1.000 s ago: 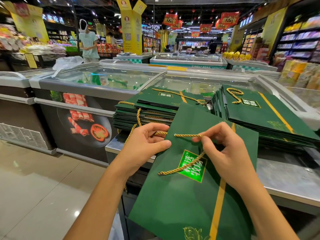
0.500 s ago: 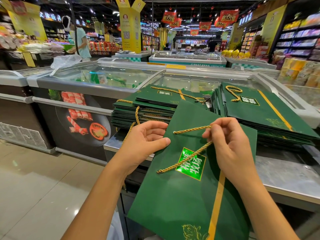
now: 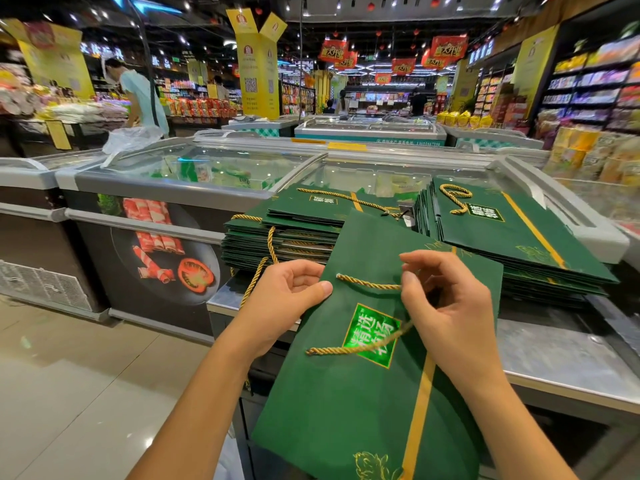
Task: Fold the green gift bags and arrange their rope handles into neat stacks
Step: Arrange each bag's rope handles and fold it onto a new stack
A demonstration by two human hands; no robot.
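**Freezer aisle: one green bag point(image 3: 363, 403) in hand, its rope handle point(image 3: 367, 283) under my right fingers**

Supermarket shelves and red hanging banners fill the background, and glass-topped freezer chests point(image 3: 194, 168) run across in front of me. Nearer is a steel counter point(image 3: 561, 362) with two piles of flat green bags on it. The left stack point(image 3: 277, 237) sits just beyond my left hand point(image 3: 287, 299), and the right stack point(image 3: 519, 237) lies beyond my right hand point(image 3: 450, 317).

The green bag I hold is flat and face up. Its long axis runs away from me toward the stacks, and its far corner overlaps the left stack. My left hand grips the left edge, thumb pressed on the front and fingers curled behind.

The rope handle's two ends enter the face near that left edge, one above the shiny label point(image 3: 372, 336) and one below it. So the loop lies crosswise, reaching right to my right hand. There my thumb and forefinger look closed on the upper run of rope, with the other fingers loosely curled. The lower run is blurred where it passes under my palm, so I cannot tell whether I hold it too.

I judge the handle is the step in hand. The loop needs drawing back onto the face, as on the right stack's top bag, where the rope lies coiled beside the label. My right hand is the one placed for that. A few ropes hang off the left stack over the counter's edge, not yet tidy.
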